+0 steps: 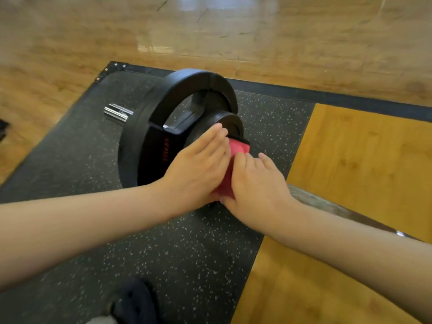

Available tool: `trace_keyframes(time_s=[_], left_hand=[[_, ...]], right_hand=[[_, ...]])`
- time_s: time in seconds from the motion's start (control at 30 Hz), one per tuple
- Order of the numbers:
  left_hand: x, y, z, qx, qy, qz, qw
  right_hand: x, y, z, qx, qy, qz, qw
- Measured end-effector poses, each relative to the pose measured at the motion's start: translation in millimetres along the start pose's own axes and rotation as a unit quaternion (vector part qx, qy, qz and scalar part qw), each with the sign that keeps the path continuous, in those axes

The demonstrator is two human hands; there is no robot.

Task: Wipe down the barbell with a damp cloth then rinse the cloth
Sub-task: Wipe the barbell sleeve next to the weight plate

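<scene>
On the speckled rubber mat, just beside the plate, the left hand presses the red cloth flat-fingered and the right hand curls round it on the barbell — fingertips may jam against the plate.
</scene>
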State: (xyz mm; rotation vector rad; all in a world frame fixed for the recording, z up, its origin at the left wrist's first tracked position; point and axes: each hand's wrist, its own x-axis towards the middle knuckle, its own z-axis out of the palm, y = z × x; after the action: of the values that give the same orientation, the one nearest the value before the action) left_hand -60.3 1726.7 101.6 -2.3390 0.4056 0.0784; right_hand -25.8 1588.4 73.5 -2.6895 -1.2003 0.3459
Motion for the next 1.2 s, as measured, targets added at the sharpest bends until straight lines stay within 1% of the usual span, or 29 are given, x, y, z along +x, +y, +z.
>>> trace_keyframes(time_s=[0.1,0.17,0.23,0.3,0.37,0.4,0.47,0.5,0.57,0.63,0.7,0.77,0.83,0.9,1.0,1.1,1.17,1.2], left_hand=[[0.2,6.0,-3.6,0.084,-0.068,0.018,0.994],[6.5,14.9,-5.4,0.127,-0.100,0.007,0.987],[16.5,25.1,-5.6,0.148,-0.101,-0.002,0.984],[30.2,33.9,-2.9,0.154,-0.088,0.006,0.984],[42.2,35.0,-0.3,0.134,-0.080,0.024,0.987],[47.5,31.2,0.7,0.100,-0.079,0.032,0.991],[59.1,16.8,-2.7,0.011,-0.099,0.072,0.992],[63.7,9.0,-6.5,-0.017,-0.118,0.093,0.989],[67.0,1.6,-12.0,-0.034,-0.141,0.105,0.984],[59.0,6.6,-13.0,-0.008,-0.122,0.079,0.989],[38.1,16.4,-11.2,0.068,-0.089,0.054,0.992],[14.0,21.5,-4.8,0.104,-0.057,0.037,0.992],[-7.4,19.2,2.6,0.085,-0.035,0.049,0.995],[-22.7,10.3,1.0,0.039,-0.035,0.069,0.996],[-41.8,0.8,-4.8,-0.010,-0.041,0.085,0.995],[-55.5,-1.5,0.6,-0.008,-0.041,0.089,0.995],[-56.9,-1.2,5.7,-0.011,-0.030,0.088,0.996],[-56.6,-1.3,6.9,-0.014,-0.030,0.094,0.995]], right_hand=[[-11.2,-3.5,6.9,-0.053,-0.004,0.005,0.999],[-17.2,-6.2,11.9,-0.095,-0.005,-0.006,0.995],[-20.7,-6.2,16.4,-0.136,-0.003,-0.003,0.991],[-20.6,-0.3,21.8,-0.167,-0.005,0.019,0.986],[-19.9,4.2,24.8,-0.174,-0.017,0.041,0.984],[-18.4,4.4,24.6,-0.158,-0.020,0.053,0.986],[-12.4,-0.3,20.9,-0.116,-0.020,0.071,0.991],[-7.8,-3.8,18.7,-0.101,-0.020,0.076,0.992],[2.3,-8.7,16.6,-0.081,-0.022,0.089,0.992],[9.6,-8.0,17.5,-0.063,-0.021,0.102,0.993],[12.5,-6.1,18.6,-0.051,-0.011,0.096,0.994],[14.1,-5.7,19.7,-0.041,0.006,0.087,0.995],[16.0,-6.8,20.8,-0.041,0.028,0.088,0.995],[18.0,-7.7,23.5,-0.047,0.047,0.093,0.993],[23.2,-9.0,28.0,-0.073,0.048,0.099,0.991],[32.7,-9.4,22.8,-0.094,0.050,0.091,0.990],[38.6,-5.5,13.0,-0.079,0.043,0.077,0.993],[41.6,-2.3,6.8,-0.059,0.026,0.076,0.995]])
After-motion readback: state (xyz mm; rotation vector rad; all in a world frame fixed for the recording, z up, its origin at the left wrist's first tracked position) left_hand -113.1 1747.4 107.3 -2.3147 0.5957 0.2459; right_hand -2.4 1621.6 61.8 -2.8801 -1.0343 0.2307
